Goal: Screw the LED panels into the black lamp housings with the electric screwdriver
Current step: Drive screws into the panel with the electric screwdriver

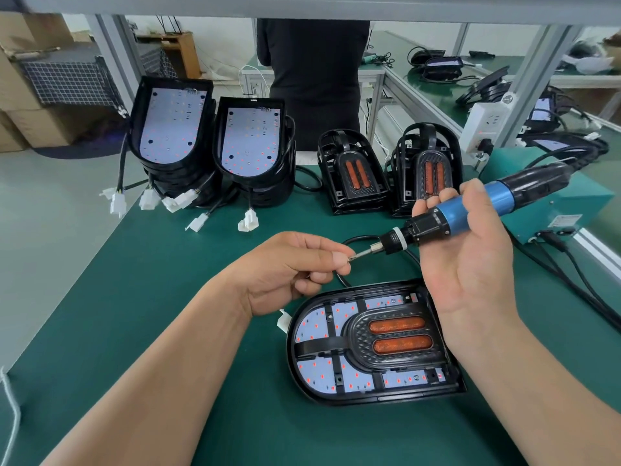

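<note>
A black lamp housing point(373, 395) lies flat on the green mat near me, with a white LED panel point(316, 368) and a black reflector with two orange lenses inside it. Above it my right hand point(470, 260) grips the blue and black electric screwdriver point(470, 210), held level with its bit point(465, 253) pointing left. My left hand point(289, 267) pinches something small, hidden by the fingers, at the bit's tip between thumb and forefinger.
Two stacks of housings with bare LED panels point(168, 129) point(250, 142) stand at the back left, their white connectors point(248, 220) trailing forward. Two stacks of black reflector frames point(353, 173) point(426, 163) stand behind the screwdriver. A teal power box point(554, 210) with cables sits at right. A person in black stands beyond the bench.
</note>
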`<state>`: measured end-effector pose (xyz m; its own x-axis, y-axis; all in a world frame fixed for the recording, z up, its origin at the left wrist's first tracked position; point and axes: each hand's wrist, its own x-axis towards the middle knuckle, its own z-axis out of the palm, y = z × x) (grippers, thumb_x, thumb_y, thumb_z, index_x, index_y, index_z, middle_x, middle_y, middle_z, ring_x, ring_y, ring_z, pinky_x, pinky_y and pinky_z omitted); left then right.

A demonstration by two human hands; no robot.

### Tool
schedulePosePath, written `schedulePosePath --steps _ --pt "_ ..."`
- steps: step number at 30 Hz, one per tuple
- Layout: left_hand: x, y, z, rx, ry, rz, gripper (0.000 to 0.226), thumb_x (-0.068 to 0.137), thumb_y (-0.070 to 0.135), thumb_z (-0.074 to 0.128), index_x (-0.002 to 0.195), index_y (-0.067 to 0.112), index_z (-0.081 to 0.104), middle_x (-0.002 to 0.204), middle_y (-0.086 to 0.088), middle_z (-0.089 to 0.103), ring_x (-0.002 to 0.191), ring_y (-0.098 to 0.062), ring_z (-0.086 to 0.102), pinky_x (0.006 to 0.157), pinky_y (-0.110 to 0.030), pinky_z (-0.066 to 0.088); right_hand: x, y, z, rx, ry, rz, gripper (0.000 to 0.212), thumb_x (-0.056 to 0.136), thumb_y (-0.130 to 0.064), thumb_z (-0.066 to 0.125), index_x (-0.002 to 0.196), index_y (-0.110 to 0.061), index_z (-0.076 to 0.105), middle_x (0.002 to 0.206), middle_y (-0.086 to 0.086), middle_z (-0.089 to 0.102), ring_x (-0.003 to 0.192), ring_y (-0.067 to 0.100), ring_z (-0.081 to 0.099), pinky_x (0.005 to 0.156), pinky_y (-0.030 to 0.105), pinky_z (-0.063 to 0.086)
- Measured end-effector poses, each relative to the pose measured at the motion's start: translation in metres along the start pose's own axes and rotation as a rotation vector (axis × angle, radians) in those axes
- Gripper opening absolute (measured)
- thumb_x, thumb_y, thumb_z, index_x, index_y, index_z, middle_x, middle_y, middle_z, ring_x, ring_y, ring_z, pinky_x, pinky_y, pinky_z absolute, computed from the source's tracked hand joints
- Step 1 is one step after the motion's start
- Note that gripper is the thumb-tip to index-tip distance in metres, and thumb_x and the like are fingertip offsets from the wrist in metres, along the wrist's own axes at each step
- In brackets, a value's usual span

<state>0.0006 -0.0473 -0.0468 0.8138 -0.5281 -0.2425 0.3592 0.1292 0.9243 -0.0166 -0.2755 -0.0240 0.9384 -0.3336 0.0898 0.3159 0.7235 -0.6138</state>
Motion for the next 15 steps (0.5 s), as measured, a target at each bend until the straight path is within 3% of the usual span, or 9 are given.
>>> schedulePosePath --steps 5,8,12,15 --pt "-0.003 0.003 -0.01 0.024 0.054 -0.033 0.018 0.1 0.005 0.065 0.108 0.0 0.079 0.085 -0.007 0.067 0.058 -0.006 0.045 0.044 -0.013 0.031 -0.002 -0.004 0.003 0.034 -0.012 0.012 0.024 0.106 -0.018 0.064 0.121 -0.01 0.048 0.092 0.003 0.06 0.088 0.018 0.056 0.099 0.04 0.057" --pt "-0.007 0.007 -0.012 0.154 0.044 -0.069 0.014 0.095 0.01 0.072 0.103 0.001 0.08 0.077 -0.004 0.06 0.053 -0.005 0.04 0.042 -0.014 0.025 -0.005 -0.007 0.006 0.041 -0.051 0.027 0.017 0.106 -0.017 0.064 0.116 -0.01 0.052 0.092 0.003 0.059 0.086 0.019 0.056 0.095 0.039 0.057" --pt "-0.015 0.011 -0.013 0.347 -0.06 -0.12 0.037 0.085 0.022 0.077 0.113 -0.003 0.077 0.067 0.004 0.055 0.052 -0.006 0.032 0.045 -0.016 0.021 -0.012 -0.012 0.013 0.073 -0.148 0.047 0.015 0.105 -0.015 0.06 0.117 -0.011 0.053 0.091 0.002 0.056 0.081 0.017 0.054 0.088 0.035 0.054" --pt "-0.02 0.013 -0.01 0.494 -0.094 -0.155 0.041 0.081 0.026 0.08 0.116 0.007 0.079 0.084 -0.008 0.07 0.062 -0.011 0.048 0.051 -0.017 0.034 -0.02 -0.014 0.016 0.049 -0.237 0.064 0.011 0.107 -0.018 0.054 0.116 -0.013 0.054 0.088 0.0 0.053 0.081 0.016 0.053 0.081 0.029 0.051"
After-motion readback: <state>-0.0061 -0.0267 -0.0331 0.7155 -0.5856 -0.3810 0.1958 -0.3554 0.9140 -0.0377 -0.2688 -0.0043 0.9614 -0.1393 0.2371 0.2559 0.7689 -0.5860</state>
